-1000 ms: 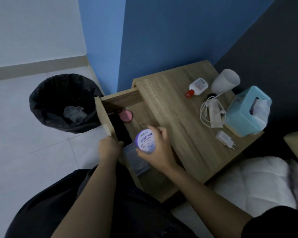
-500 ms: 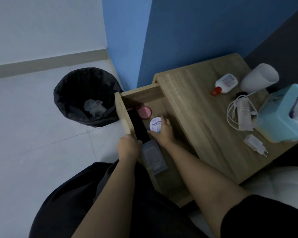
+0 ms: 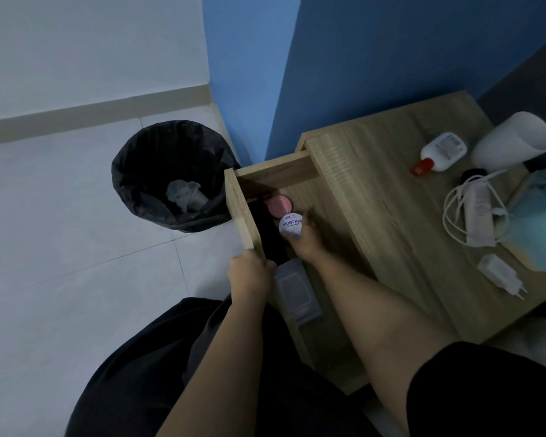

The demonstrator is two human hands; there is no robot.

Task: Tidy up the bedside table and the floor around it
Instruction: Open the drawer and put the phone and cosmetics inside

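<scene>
Your right hand (image 3: 303, 244) was inside the open drawer (image 3: 238, 209), fingers curled round the white-lidded jar (image 3: 290, 225). One second earlier you held that jar above the drawer's near end. It had since gone down and forward, and it stood just beside the pink-lidded jar (image 3: 279, 203), at that jar's 5 o'clock. Whether it already rested on the drawer bottom could not be told.

Your left hand (image 3: 249, 275), at 7 o'clock from the right hand, gripped the top edge of the drawer front as before and held the drawer out. A clear plastic pack (image 3: 293, 288) lay in the drawer at 6 o'clock from the white-lidded jar.

Stowing this jar appeared almost done, with only the release left. At 3 o'clock, the table top (image 3: 375, 216) still carried a red-capped bottle (image 3: 442, 152), a white cable (image 3: 473, 212) and a plug (image 3: 498, 275), probably the next items. The bin (image 3: 171, 175) stood on the floor at 10 o'clock.
</scene>
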